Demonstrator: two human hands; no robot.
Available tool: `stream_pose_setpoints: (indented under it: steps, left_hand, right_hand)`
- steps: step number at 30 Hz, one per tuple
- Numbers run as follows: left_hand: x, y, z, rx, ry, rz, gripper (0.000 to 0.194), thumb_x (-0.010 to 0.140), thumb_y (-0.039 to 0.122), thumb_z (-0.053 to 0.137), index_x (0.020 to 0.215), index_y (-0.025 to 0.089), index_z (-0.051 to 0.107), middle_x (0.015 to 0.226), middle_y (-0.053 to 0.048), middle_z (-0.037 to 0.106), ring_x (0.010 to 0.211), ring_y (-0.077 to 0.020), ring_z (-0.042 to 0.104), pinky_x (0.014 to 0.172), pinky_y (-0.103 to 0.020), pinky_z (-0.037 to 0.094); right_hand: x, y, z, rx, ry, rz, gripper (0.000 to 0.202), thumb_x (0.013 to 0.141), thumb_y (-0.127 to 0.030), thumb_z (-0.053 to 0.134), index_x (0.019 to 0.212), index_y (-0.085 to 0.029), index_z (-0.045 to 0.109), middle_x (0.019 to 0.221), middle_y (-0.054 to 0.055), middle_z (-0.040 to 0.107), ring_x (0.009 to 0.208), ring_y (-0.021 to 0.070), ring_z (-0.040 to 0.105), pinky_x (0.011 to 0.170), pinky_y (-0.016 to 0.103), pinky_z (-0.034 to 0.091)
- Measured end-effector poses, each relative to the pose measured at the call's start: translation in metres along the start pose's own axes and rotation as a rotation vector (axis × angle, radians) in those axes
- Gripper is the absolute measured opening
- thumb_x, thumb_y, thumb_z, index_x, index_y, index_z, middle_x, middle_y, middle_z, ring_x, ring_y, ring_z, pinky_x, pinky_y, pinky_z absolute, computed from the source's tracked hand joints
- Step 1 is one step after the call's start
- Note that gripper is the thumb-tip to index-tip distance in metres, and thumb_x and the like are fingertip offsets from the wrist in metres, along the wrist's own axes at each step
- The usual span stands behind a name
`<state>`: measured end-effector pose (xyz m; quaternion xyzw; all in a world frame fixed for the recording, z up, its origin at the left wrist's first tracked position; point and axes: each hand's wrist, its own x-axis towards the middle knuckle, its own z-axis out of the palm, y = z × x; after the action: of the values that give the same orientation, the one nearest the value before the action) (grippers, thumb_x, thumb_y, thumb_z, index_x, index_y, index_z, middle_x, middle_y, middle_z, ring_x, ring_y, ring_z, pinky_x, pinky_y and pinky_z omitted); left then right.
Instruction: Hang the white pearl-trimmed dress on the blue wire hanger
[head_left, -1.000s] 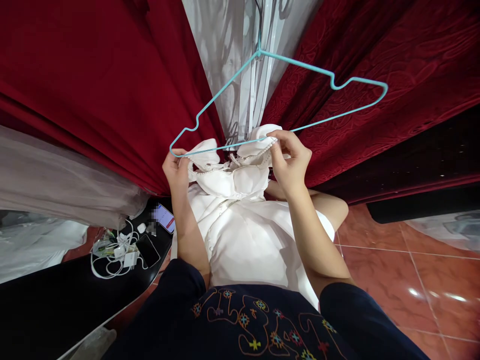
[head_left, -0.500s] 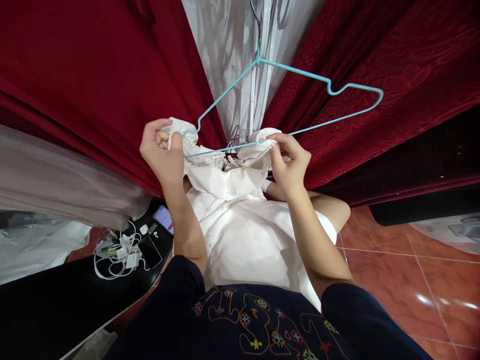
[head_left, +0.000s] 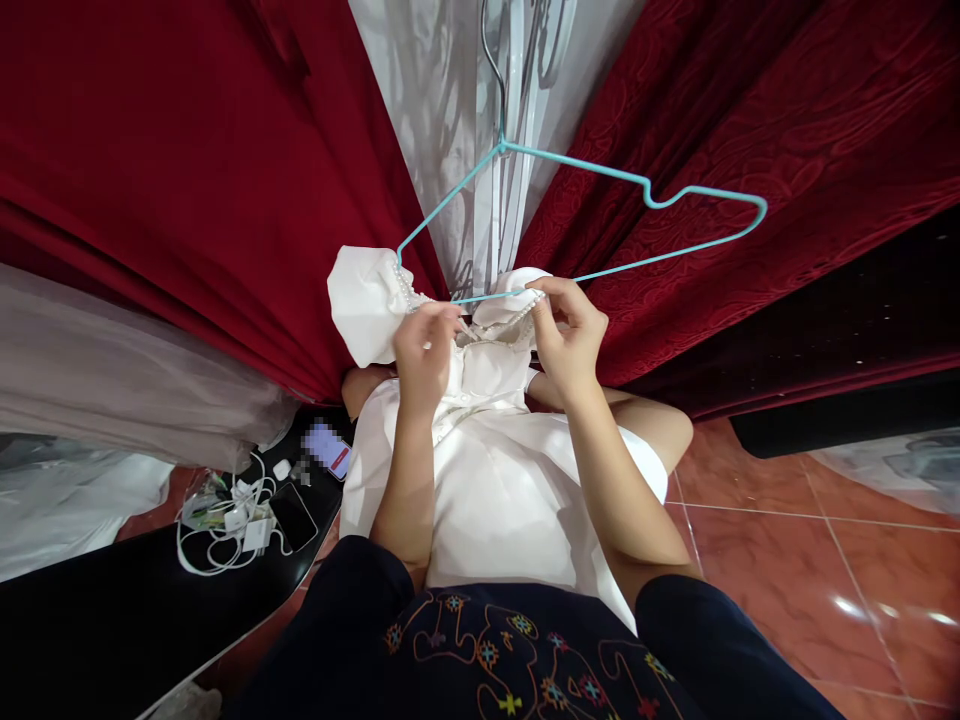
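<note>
A white dress (head_left: 510,480) with pearl-like trim lies over my lap. Its left puffed sleeve (head_left: 366,300) sits over the left end of a light blue hanger (head_left: 577,160), which hangs by its metal hook. The hanger's right end is bare. My right hand (head_left: 571,330) pinches the edge of the dress's other sleeve just by the hanger's lower bar. Close to the neckline, below that bar, is my left hand (head_left: 427,350), its fingers curled and slightly blurred; what it holds, if anything, is unclear.
Red curtains (head_left: 187,150) flank a white sheer curtain (head_left: 420,90). On a black bench (head_left: 75,610) at the left lie white cables (head_left: 217,545), a dark phone (head_left: 294,516) and a lit phone (head_left: 339,460). Red tiles (head_left: 757,560) cover the floor at right.
My left hand has let go of the left sleeve and moved right to the neckline. That sleeve now rests spread over the hanger's left end. The hanger's top has shifted slightly down and left.
</note>
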<state>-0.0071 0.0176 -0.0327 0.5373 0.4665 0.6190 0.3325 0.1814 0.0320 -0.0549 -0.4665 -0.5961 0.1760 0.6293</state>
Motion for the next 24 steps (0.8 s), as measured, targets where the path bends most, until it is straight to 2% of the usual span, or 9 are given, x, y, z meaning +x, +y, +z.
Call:
stream_pose_setpoints:
  steps: [1,2,4,7,10,14,20,22,24]
  left_hand:
    - [-0.004,-0.007,0.004,-0.027,-0.110,-0.150,0.048,0.091,0.066,0.073,0.093,0.019,0.078,0.083,-0.006,0.074,0.076,-0.0169,0.068,0.072,-0.028,0.052]
    - [-0.007,-0.014,0.008,-0.069,-0.162,-0.267,0.052,0.088,0.069,0.074,0.098,0.018,0.077,0.088,-0.008,0.077,0.077,-0.0179,0.070,0.072,-0.028,0.053]
    - [-0.009,-0.021,0.013,-0.200,-0.127,-0.386,0.059,0.084,0.069,0.078,0.113,0.018,0.072,0.108,-0.012,0.080,0.089,-0.0203,0.076,0.079,-0.030,0.056]
    - [-0.006,-0.016,0.016,-0.446,-0.001,-0.332,0.051,0.091,0.062,0.074,0.121,0.021,0.063,0.138,-0.015,0.074,0.119,-0.0236,0.076,0.104,-0.037,0.055]
    - [-0.005,-0.004,0.019,-0.565,-0.012,-0.283,0.037,0.099,0.058,0.065,0.102,0.021,0.057,0.125,-0.014,0.078,0.125,-0.0248,0.074,0.115,-0.043,0.051]
    - [-0.008,-0.001,0.025,-0.574,0.084,-0.164,0.039,0.099,0.059,0.065,0.094,0.023,0.052,0.103,-0.006,0.077,0.111,-0.0225,0.078,0.115,-0.044,0.052]
    - [-0.002,-0.008,0.019,-0.464,0.142,-0.041,0.049,0.096,0.070,0.063,0.090,0.023,0.053,0.094,-0.005,0.072,0.097,-0.0216,0.078,0.097,-0.039,0.061]
    - [0.001,-0.008,0.014,-0.449,0.155,0.003,0.047,0.098,0.069,0.062,0.091,0.023,0.054,0.092,-0.004,0.072,0.095,-0.0211,0.078,0.092,-0.037,0.061]
    - [0.002,-0.008,0.010,-0.436,0.152,0.036,0.041,0.101,0.064,0.060,0.094,0.023,0.056,0.090,-0.004,0.073,0.093,-0.0204,0.078,0.090,-0.036,0.061]
  right_hand:
    - [0.000,0.000,0.001,0.016,0.000,-0.001,0.029,0.101,-0.046,0.060,0.106,-0.022,0.075,0.105,0.003,0.078,0.092,0.0145,0.072,0.083,0.029,0.057]
    - [-0.001,0.000,0.001,0.031,0.001,-0.001,0.028,0.101,-0.045,0.061,0.106,-0.022,0.075,0.105,0.003,0.078,0.092,0.0142,0.072,0.083,0.029,0.057]
    - [-0.002,-0.001,0.001,0.044,0.003,0.003,0.027,0.101,-0.044,0.061,0.106,-0.022,0.075,0.105,0.003,0.078,0.091,0.0137,0.071,0.082,0.028,0.056]
    - [-0.004,-0.001,0.002,0.028,0.011,0.008,0.027,0.101,-0.044,0.061,0.107,-0.021,0.075,0.104,0.003,0.077,0.090,0.0137,0.071,0.082,0.028,0.056]
    - [-0.003,-0.002,0.004,0.051,0.018,0.002,0.026,0.101,-0.044,0.062,0.106,-0.022,0.074,0.105,0.003,0.077,0.095,0.0144,0.073,0.087,0.030,0.057]
    - [-0.004,-0.003,0.009,0.086,0.024,-0.025,0.022,0.100,-0.040,0.062,0.109,-0.023,0.073,0.106,0.003,0.076,0.097,0.0141,0.073,0.087,0.029,0.058]
    - [-0.029,0.014,0.009,-0.108,0.002,-0.149,0.044,0.095,-0.035,0.062,0.138,-0.028,0.065,0.128,0.006,0.074,0.068,0.0085,0.059,0.066,0.027,0.053]
    - [-0.034,0.021,0.004,-0.144,0.078,-0.153,0.046,0.091,-0.034,0.064,0.136,-0.027,0.065,0.119,0.006,0.076,0.064,0.0082,0.057,0.063,0.026,0.051]
    - [-0.033,0.027,-0.004,-0.143,0.220,-0.114,0.037,0.088,-0.032,0.066,0.125,-0.023,0.068,0.097,0.002,0.074,0.060,0.0079,0.054,0.059,0.025,0.046]
